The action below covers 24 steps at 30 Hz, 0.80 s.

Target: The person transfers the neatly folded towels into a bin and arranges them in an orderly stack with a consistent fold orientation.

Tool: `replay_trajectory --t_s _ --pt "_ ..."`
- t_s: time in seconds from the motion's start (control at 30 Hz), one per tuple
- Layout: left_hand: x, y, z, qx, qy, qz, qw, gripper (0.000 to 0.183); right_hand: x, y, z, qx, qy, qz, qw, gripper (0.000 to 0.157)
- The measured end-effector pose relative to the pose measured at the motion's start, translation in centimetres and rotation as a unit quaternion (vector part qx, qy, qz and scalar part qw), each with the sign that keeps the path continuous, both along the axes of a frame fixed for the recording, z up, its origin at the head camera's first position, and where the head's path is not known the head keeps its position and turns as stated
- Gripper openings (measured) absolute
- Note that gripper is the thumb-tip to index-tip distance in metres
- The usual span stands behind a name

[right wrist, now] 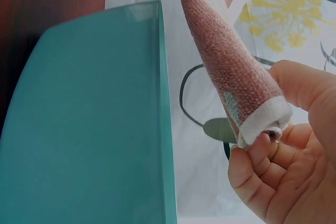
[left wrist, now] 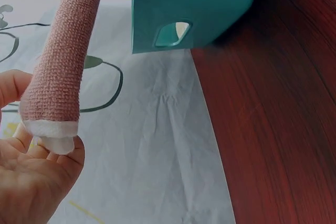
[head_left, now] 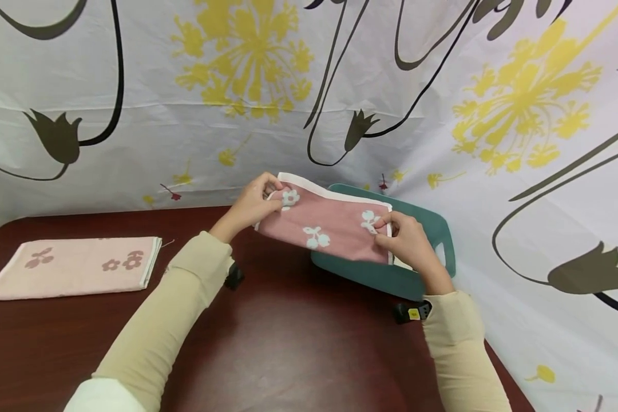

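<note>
A folded dusty-pink towel with pale flower and cherry motifs and a white border is stretched between both hands. My left hand pinches its left end, thumb in front. At the right end, my right hand grips the edge between thumb and fingers. Behind and below the towel stands a teal bin with a handle slot, partly hidden by the towel and the right hand. In the left wrist view the folded pink towel shows edge-on; the right wrist view shows its rolled-looking fold beside the bin's wall.
A second folded towel, light pink with darker flowers, lies on the dark red-brown table at the left. A white cloth with yellow and grey flower prints hangs behind the table and along its right side.
</note>
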<state>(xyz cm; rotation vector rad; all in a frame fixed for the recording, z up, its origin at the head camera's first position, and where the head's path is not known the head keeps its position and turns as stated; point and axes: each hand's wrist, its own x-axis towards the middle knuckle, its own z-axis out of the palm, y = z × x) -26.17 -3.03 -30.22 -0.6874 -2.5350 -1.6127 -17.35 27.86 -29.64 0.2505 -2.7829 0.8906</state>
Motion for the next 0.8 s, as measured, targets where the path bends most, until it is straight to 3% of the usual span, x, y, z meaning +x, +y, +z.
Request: replay_trajectory --t_s 0.2,0.63,0.8 --pt "-0.5 1.5 0.2 -0.012 0.004 -0.005 0.9999 0.029 0.3 1.2 -0.2 -0.006 -0.006 -0.011 1.000 0.018" --pt "-1.7 5.2 0.0 0.006 -0.024 -0.039 0.9989 0.025 0.6 4.2 -0.1 0.001 0.007 -0.035 0.999 0.017" --pt "-1.9 6.5 0.1 -0.008 -0.015 -0.041 0.9990 0.026 0.8 5.3 0.0 0.003 0.003 -0.052 0.999 0.017"
